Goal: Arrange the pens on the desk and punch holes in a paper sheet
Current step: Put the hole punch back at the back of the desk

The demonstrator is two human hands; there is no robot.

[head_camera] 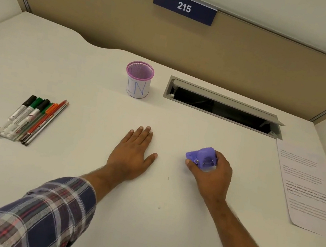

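The pens lie aligned at frame left on the counter, the cup empty, while the right hand grips the punch, the left hand rests flat, and the sheet at right looks unpunched.

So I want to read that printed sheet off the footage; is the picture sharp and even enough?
Head view: light is soft and even, with faint shadows under the hands; wide-angle bending curves the desk edge; the printed sheet sits at the right border, its text too small and blurred to read.
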